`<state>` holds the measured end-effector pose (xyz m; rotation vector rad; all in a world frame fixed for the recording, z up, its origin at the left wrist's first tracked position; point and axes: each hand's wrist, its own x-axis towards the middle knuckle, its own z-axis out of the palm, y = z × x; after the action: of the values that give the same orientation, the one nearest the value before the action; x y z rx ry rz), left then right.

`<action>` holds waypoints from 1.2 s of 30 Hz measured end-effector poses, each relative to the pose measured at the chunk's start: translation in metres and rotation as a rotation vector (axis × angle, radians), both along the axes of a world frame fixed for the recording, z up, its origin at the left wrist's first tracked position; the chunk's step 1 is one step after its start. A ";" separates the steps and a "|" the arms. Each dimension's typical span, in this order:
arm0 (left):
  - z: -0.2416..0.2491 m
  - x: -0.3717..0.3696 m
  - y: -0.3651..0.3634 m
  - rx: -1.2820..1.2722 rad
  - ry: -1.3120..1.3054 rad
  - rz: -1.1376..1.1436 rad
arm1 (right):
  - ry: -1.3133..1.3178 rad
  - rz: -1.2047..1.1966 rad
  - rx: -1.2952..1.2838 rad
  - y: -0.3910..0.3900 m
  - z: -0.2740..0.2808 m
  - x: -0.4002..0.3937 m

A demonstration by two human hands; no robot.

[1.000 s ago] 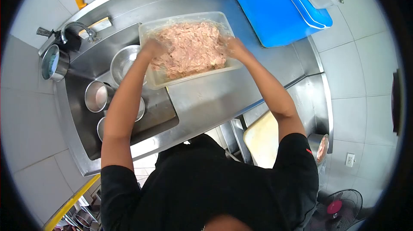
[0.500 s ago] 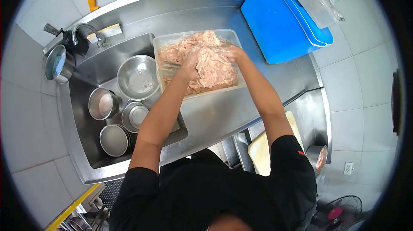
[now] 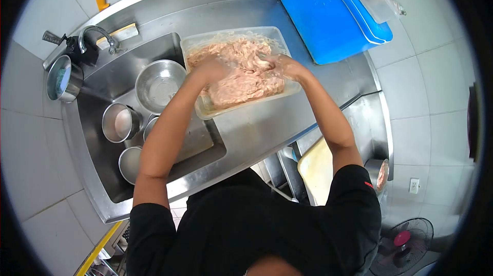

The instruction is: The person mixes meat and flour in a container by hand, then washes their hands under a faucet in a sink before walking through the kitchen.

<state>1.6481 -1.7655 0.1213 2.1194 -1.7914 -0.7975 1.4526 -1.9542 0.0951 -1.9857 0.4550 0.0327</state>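
Note:
A clear plastic tub (image 3: pixel 205 111) holds a large mass of pale pink raw meat (image 3: pixel 244 88), soft and sticky like mince or thin pieces. My left hand (image 3: pixel 213 69) is in the tub at the meat's left side, its fingers blurred and partly hidden. On the right side, my right hand (image 3: pixel 287 68) has its fingers curled into the meat, with bits of it stuck to the skin. Smears of meat coat the tub's inner walls.
Left of the tub, a sink (image 3: pixel 110 178) holds a metal colander (image 3: pixel 160 86) and several metal pots. A faucet (image 3: pixel 95 32) stands behind it. A blue cooler (image 3: pixel 328 19) sits at the back right, and a cutting board (image 3: pixel 316 170) lies below the counter edge.
My hands have moved apart, left hand to the left and right hand to the right. The lump raised between them has spread lower in the tub. The view has shifted slightly.

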 end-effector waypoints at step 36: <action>-0.109 0.007 -0.069 0.158 -0.122 0.157 | 0.343 -0.183 -0.325 -0.036 -0.101 -0.013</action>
<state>1.6550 -1.8341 0.0127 2.4240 -1.6414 -0.8093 1.4392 -1.9904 -0.0057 -2.2559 0.9106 0.1978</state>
